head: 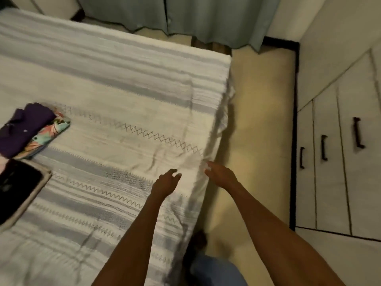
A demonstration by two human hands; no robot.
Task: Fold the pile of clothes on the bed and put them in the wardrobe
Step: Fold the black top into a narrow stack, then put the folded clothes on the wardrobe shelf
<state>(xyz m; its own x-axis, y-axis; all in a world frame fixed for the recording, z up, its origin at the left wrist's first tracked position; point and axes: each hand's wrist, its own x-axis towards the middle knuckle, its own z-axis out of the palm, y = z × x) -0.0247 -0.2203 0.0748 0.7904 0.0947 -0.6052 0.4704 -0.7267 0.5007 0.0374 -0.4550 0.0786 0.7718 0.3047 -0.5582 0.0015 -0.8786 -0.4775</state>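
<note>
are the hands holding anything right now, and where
Nothing is held. The left hand and right hand hang open over the bedspread near the bed's edge.

One bed (pixel 115 83), two folded garments: a purple shirt (pixel 24 129) on a floral one (pixel 54 131). Two bare hands: left hand (pixel 168 180), right hand (pixel 221 174). Three wardrobe handles (pixel 357 133). One curtain (pixel 185 15).

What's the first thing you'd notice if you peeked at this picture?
Two bare arms reach over the near right edge of the striped bedspread, the left hand and right hand empty above the cloth. At the far left lies a folded purple shirt on a flowery garment. White wardrobe doors with dark handles stand on the right.
</note>
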